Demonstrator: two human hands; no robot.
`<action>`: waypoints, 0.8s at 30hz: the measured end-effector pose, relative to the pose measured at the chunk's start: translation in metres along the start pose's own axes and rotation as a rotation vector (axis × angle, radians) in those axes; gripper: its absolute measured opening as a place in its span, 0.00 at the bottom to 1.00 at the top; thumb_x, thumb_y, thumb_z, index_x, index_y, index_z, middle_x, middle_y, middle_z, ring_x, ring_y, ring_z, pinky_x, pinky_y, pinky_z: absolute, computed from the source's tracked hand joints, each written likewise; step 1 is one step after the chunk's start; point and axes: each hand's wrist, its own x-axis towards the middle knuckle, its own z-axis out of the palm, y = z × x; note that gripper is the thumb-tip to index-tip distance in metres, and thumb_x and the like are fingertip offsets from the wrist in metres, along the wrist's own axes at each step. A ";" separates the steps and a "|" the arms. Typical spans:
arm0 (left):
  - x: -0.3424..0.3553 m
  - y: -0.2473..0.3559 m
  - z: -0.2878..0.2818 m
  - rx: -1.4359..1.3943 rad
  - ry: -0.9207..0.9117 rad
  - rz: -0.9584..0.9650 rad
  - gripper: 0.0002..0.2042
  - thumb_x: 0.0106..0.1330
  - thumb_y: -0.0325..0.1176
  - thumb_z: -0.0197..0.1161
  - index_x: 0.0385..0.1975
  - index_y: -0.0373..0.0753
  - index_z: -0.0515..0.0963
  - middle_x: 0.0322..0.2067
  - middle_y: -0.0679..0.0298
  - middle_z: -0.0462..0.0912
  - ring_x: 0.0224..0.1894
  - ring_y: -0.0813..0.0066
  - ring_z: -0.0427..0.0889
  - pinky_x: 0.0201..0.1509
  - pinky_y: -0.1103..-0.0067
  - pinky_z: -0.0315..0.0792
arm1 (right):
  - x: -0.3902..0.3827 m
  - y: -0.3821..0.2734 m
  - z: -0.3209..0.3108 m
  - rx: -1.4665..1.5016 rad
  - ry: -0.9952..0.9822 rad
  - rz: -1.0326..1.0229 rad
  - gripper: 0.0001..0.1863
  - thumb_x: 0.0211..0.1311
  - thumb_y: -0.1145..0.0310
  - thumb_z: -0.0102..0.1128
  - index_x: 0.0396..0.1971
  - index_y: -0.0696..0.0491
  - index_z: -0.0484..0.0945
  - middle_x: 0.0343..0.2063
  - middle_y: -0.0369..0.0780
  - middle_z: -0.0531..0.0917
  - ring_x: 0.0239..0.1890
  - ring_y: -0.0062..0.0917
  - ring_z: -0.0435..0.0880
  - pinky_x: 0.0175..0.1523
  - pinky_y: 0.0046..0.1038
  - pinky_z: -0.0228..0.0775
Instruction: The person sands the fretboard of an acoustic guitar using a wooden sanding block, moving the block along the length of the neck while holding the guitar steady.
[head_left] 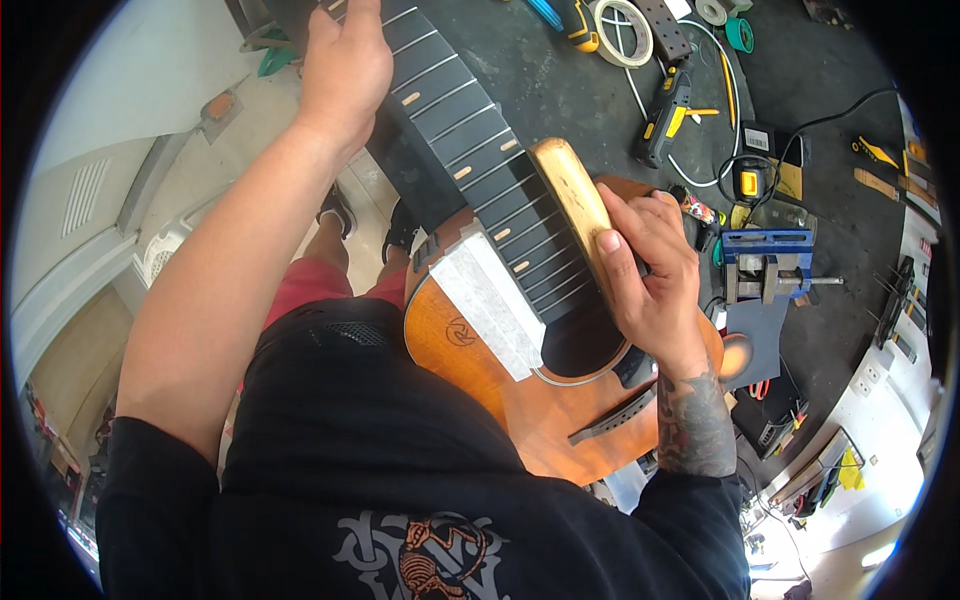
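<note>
An acoustic guitar without strings lies slanting in front of me, its orange-brown body (480,360) against my lap and the bench. The dark fretboard (470,135) has metal frets and pale oval markers. My left hand (345,75) grips the neck near the top edge of the view, its fingertips partly hidden. My right hand (655,265) holds a pale wooden block (572,195) lengthwise along the fretboard's right side, near the body; its underside is hidden. White masking tape (485,300) covers the top beside the fretboard's end. The dark bridge (615,412) sits below the sound hole (585,345).
On the dark bench (560,90) lie a tape roll (622,35), a black-and-yellow tool (665,118), a white cable and a blue vise (768,265). More tools and cords run along the right wall. A white stool (170,245) stands on the floor at left.
</note>
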 end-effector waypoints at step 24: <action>0.005 -0.011 -0.004 0.073 0.038 0.094 0.34 0.82 0.52 0.44 0.73 0.25 0.53 0.72 0.46 0.62 0.75 0.55 0.60 0.78 0.67 0.53 | 0.010 -0.001 0.000 0.011 0.010 0.008 0.16 0.67 0.70 0.65 0.52 0.60 0.85 0.31 0.43 0.84 0.41 0.36 0.81 0.56 0.37 0.69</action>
